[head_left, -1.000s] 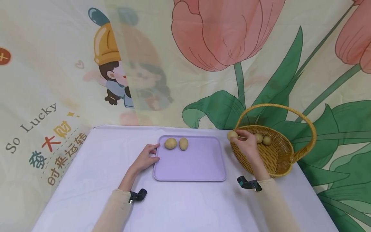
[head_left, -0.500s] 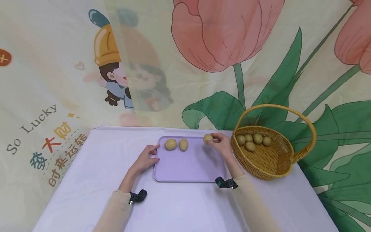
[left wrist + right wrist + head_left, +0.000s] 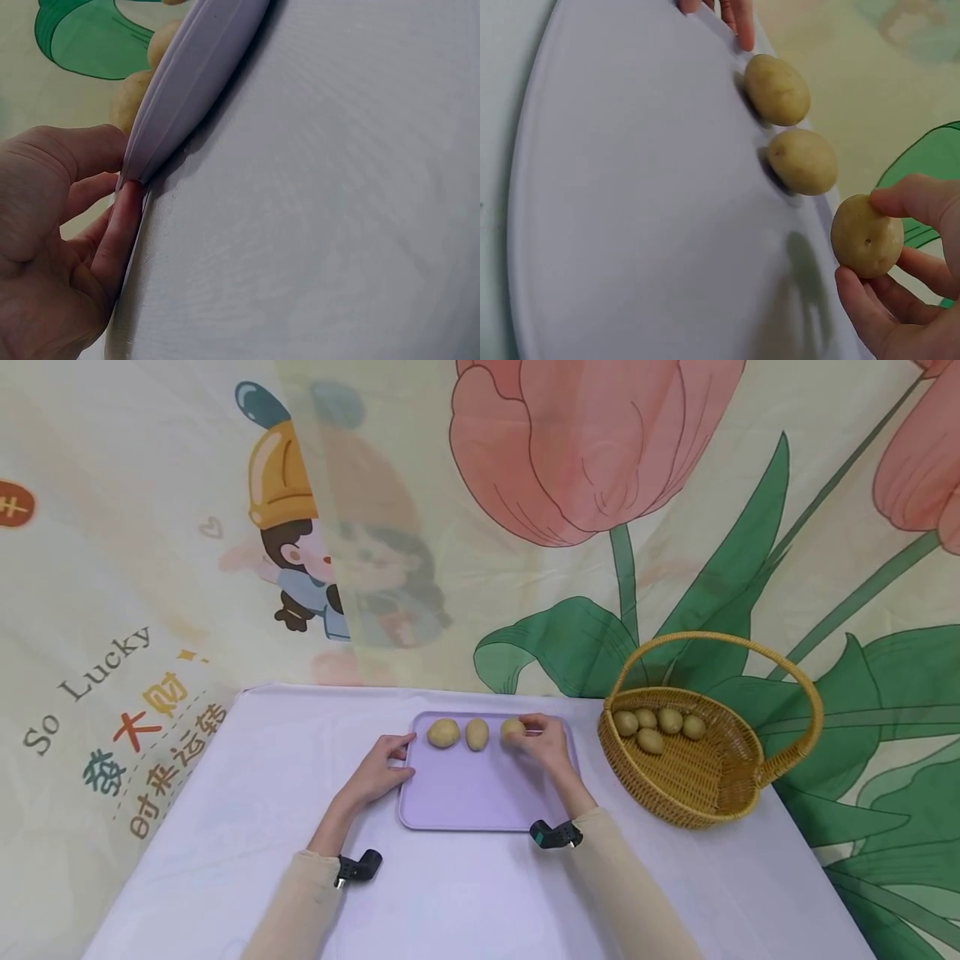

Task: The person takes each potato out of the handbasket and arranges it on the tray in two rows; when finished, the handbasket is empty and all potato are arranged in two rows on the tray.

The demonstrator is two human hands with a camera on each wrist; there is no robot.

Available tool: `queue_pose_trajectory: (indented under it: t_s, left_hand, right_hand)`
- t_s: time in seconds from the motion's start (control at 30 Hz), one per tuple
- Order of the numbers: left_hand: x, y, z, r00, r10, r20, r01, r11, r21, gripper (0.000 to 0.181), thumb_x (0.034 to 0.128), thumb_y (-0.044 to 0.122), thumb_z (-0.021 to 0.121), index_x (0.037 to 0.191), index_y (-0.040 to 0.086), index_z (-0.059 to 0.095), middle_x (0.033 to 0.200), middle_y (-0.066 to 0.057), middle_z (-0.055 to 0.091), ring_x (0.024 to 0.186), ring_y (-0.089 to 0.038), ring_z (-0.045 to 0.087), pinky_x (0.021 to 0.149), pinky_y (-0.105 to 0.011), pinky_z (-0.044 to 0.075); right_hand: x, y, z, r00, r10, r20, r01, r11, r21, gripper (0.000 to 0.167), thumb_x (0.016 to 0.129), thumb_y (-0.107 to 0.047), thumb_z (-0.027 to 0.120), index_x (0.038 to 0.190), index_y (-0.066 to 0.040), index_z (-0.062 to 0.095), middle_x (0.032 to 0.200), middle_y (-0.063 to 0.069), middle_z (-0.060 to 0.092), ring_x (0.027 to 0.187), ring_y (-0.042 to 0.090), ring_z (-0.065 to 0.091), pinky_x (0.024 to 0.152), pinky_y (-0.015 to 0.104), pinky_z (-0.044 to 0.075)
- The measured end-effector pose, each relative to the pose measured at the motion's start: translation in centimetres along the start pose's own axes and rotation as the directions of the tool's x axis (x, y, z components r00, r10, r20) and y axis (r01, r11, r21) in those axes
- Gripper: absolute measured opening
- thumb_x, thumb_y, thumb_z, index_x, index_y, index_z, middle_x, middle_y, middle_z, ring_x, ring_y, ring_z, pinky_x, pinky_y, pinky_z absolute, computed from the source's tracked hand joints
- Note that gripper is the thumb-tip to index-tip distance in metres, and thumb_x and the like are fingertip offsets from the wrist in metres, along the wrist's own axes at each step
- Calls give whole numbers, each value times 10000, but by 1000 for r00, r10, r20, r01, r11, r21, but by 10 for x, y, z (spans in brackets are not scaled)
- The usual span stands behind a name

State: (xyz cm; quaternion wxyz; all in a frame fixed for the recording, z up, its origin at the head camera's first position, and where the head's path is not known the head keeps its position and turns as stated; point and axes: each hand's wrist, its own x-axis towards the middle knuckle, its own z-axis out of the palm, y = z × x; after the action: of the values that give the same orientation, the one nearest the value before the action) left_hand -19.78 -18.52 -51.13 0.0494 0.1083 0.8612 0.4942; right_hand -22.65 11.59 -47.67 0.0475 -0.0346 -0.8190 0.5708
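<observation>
wicker basket [image 3: 705, 772], five potatoes [image 3: 671, 721]; lilac tray [image 3: 465, 793], two potatoes [image 3: 443, 733]

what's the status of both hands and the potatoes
Right hand pinches potato above tray; left hand holds tray rim. Two more potatoes on tray. No obstruction visible.

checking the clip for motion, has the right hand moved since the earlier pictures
Yes: in the head view the right hand moved left, from the basket to over the tray.

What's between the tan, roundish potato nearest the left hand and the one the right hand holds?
One oval, tan potato, on the rectangular purple tray; the head view shows it.
</observation>
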Motion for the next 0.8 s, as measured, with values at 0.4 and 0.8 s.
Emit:
queue_pose_trajectory:
  t_s: [0.4,0.8]
  left_hand:
    - [0,3,1,1000,-7,6,7,1000,-5,619,830,-47,685,1410,-68,472,1299,-264,447,1119,-360,532,900,-379,512]
    - [0,3,-1,1000,-11,0,11,1000,-11,622,829,-59,683,1414,-65,471,1294,-263,446,1105,-346,531,901,-395,511]
  right_hand:
    - [-2,5,17,998,54,22,-53,998,-42,418,722,-58,801,1092,91,679,1063,232,675,944,333,665,811,378,547]
    - [-2,5,14,998,45,48,-42,998,-53,429,759,-90,798,1133,78,672,1105,228,672,1007,351,652,868,410,538]
